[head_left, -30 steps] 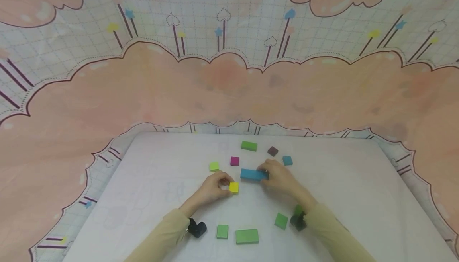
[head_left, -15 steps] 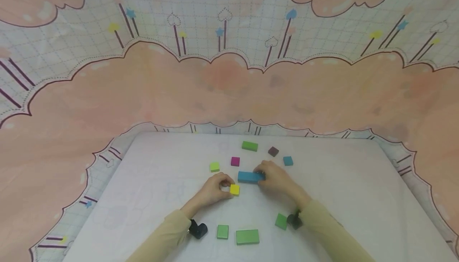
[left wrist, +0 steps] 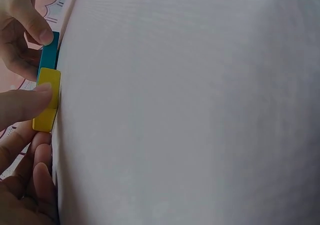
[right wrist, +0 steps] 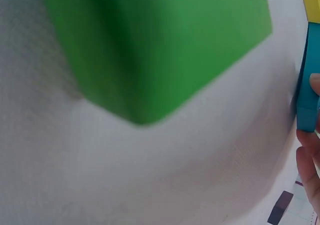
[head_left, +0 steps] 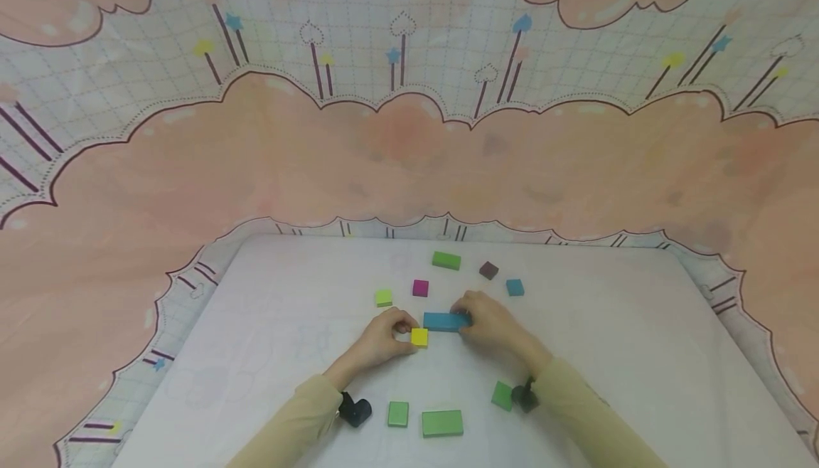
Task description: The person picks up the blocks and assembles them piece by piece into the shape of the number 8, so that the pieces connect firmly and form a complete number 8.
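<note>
My left hand [head_left: 379, 336] pinches a yellow block [head_left: 419, 338] at the middle of the white table. In the left wrist view the thumb lies over that yellow block [left wrist: 50, 76]. My right hand [head_left: 494, 320] grips the right end of a long blue block [head_left: 441, 322], with its fingers covering that end. The blue block lies sideways, just behind and to the right of the yellow one. The two blocks appear to meet at the blue block's left end, as the right wrist view shows with the blue block [right wrist: 309, 60] and yellow block [right wrist: 312, 5].
Behind the hands lie a lime block [head_left: 383, 298], magenta block [head_left: 420, 288], long green block [head_left: 446, 260], brown block [head_left: 489, 270] and small blue block [head_left: 515, 287]. Nearer me are green blocks [head_left: 398, 415], one beside the right wrist camera [head_left: 527, 397].
My right hand has drawn the long blue block left and nearer to me, up to the yellow block. The left hand has stayed almost in place, still pinching the yellow block.
</note>
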Tool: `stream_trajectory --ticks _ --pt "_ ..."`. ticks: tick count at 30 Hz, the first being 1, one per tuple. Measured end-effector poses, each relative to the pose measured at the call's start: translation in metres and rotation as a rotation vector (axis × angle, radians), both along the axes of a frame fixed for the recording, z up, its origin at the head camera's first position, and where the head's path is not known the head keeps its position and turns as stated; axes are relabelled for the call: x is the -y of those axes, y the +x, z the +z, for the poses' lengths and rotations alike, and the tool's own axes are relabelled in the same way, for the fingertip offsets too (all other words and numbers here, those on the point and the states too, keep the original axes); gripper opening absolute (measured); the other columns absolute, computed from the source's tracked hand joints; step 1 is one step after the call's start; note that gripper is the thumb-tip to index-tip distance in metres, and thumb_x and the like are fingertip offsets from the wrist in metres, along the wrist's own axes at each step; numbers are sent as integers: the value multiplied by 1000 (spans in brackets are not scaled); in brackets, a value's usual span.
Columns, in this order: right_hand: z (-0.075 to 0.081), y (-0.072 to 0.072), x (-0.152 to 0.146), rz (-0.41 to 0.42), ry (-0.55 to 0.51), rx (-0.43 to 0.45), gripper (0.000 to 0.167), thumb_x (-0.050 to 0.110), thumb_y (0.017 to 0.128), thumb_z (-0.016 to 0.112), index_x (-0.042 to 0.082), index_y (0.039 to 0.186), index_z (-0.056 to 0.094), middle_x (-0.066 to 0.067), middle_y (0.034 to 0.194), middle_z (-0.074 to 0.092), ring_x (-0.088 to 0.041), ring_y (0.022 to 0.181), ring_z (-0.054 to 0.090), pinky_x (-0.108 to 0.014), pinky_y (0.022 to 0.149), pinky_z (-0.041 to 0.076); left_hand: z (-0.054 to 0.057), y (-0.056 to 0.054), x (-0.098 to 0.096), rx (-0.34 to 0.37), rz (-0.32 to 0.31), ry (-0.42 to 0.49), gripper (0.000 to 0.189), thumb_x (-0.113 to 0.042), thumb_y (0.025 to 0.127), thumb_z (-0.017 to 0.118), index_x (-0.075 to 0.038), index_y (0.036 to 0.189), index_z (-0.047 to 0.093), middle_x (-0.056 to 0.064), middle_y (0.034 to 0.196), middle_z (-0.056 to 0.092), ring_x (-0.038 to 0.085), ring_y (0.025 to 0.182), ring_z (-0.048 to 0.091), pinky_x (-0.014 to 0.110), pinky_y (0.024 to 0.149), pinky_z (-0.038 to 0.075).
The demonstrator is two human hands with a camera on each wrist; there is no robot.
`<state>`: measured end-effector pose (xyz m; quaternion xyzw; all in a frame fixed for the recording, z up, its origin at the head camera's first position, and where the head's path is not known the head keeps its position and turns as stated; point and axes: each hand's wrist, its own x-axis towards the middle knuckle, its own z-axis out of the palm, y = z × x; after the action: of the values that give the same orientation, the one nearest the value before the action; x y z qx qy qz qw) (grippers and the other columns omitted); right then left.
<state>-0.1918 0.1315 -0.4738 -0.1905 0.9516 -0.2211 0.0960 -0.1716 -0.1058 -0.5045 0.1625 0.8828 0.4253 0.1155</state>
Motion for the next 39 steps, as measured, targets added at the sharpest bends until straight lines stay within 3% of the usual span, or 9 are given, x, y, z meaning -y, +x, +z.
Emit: stream_trajectory --ticks 15,26,33,39 --pt "-2 1 0 17 6 -20 33 8 79 72 13 111 67 1 98 63 -17 98 59 -38 92 49 4 -2 -1 22 4 -12 30 -11 77 78 -9 104 66 1 93 56 14 89 50 21 79 44" --pt "-4 2 -2 13 17 -19 35 8 80 71 14 114 66 1 100 63 -17 98 57 -39 94 49 0 -2 -1 13 13 -9 30 -11 76 79 -9 104 67 1 91 55 14 87 49 20 77 44" --pt "-5 6 -9 -20 -15 -21 40 7 79 70 17 117 65 4 105 63 -17 104 58 -38 95 49 -2 -1 -1 4 11 2 29 -10 76 78 -8 103 67 1 91 55 13 87 49 20 76 43" --pt "6 12 -14 -71 -42 9 37 9 83 65 18 119 64 4 112 64 -18 112 57 -41 99 47 -2 0 -1 8 17 4 29 -10 76 78 -8 103 67 1 91 55 13 87 49 20 76 43"
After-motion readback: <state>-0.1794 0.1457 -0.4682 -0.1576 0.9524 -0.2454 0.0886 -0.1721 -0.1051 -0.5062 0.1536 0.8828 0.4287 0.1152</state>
